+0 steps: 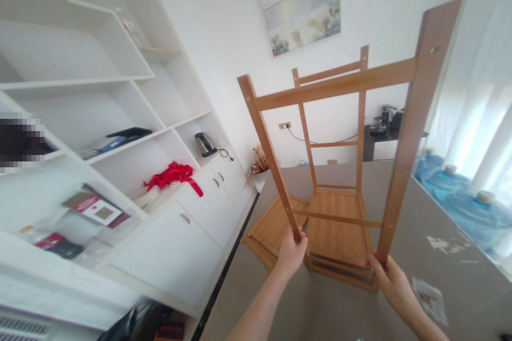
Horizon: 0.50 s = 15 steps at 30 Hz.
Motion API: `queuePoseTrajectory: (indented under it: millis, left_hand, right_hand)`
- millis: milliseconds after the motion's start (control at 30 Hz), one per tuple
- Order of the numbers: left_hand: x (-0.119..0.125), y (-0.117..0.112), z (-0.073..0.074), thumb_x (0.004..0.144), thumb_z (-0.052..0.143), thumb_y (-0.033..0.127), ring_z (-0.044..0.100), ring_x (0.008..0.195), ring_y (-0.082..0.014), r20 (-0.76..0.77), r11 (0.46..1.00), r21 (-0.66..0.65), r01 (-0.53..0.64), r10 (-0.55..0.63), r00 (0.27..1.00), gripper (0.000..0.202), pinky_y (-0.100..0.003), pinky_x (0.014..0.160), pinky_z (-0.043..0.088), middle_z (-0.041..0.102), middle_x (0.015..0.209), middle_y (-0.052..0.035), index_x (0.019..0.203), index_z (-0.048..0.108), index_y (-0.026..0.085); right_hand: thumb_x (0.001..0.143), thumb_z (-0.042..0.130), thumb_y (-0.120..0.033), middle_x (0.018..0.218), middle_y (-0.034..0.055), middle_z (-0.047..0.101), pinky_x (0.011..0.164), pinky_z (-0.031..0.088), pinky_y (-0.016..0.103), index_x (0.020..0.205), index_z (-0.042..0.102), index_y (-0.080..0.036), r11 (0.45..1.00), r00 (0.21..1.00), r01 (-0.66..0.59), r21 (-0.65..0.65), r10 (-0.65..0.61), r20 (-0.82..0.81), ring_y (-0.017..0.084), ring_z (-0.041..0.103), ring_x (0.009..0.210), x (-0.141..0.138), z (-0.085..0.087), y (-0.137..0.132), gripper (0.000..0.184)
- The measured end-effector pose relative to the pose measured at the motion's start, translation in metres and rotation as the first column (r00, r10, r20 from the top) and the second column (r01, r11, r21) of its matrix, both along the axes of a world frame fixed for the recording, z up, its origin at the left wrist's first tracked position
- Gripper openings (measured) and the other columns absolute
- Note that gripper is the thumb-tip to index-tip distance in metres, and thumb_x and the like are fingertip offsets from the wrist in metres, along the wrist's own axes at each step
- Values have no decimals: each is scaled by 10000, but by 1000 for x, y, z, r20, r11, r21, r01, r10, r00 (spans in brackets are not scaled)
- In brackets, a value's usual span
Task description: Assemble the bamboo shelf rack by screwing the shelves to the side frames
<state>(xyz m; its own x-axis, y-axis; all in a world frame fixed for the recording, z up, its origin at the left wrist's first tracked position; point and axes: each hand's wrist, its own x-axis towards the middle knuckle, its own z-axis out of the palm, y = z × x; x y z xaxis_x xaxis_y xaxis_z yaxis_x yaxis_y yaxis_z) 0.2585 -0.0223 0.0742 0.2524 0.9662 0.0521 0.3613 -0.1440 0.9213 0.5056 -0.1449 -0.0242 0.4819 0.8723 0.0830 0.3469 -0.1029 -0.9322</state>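
Note:
My left hand [293, 253] is closed around the lower end of the left post of a ladder-like wooden frame [338, 89]. On the right, my right hand [394, 279] grips the same frame's other post near its bottom. The frame stands upright, slightly tilted, with crossbars joining its two posts. Behind it, a similar wooden frame [361, 138] rises from the far end of a slatted wooden shelf [340, 242] on the grey table [416, 213]. Whether the near frame touches the shelf, I cannot tell. Flat wooden panels [266, 226] lie to the left.
A clear plastic bag with small parts [430, 298] lies beside my right hand. Large blue water bottles [476, 208] stand along the right edge. White shelving [76, 82] at left holds a kettle [205, 144] and red ribbon [172, 175]. A coffee maker [384, 120] is at the back.

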Motion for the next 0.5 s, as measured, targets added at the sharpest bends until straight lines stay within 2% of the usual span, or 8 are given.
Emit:
queuePoseTrajectory:
  millis: [67, 167, 267, 367, 500]
  left_hand:
    - [2, -1, 16, 833, 571, 232, 627, 894, -178, 54, 999, 33, 1, -2, 999, 211, -305, 857, 468, 634, 952, -61, 1033, 533, 178]
    - [2, -4, 34, 865, 537, 264, 621, 901, -177, 106, 998, 56, -9, 3, 994, 152, -302, 855, 461, 634, 942, -60, 990, 534, 178]
    - [1, -4, 44, 838, 576, 280, 606, 796, -176, 109, 999, 42, -11, 6, 994, 112, -292, 768, 457, 632, 826, -38, 872, 546, 178]
    - [3, -2, 52, 841, 579, 368, 581, 695, -175, 97, 1000, 12, -2, 1, 995, 207, -291, 695, 432, 612, 706, -24, 772, 553, 175]
    - [16, -6, 68, 857, 550, 447, 569, 656, -168, 113, 999, 5, 35, -36, 993, 289, -288, 682, 424, 581, 649, -8, 753, 553, 177]
  right_hand:
    - [816, 497, -549, 801, 76, 719, 717, 519, 340, 872, 594, -221, 1000, 999, 26, -13, -26, 23, 271, 681, 785, -2, 0, -1, 347]
    - [804, 490, -539, 843, 89, 735, 715, 521, 341, 911, 590, -221, 998, 998, 54, -44, -52, 47, 283, 698, 807, -5, -1, -3, 350]
    - [792, 489, -535, 856, 92, 743, 707, 520, 350, 934, 587, -226, 993, 995, 81, -80, -76, 69, 296, 708, 827, -9, 0, -4, 354]
    - [770, 495, -535, 848, 94, 742, 687, 512, 371, 936, 584, -236, 985, 988, 123, -118, -111, 106, 322, 708, 841, -10, 4, -4, 353]
    - [764, 481, -547, 794, 94, 730, 663, 496, 398, 922, 570, -246, 971, 976, 179, -156, -155, 152, 339, 704, 791, -2, 11, -7, 352]
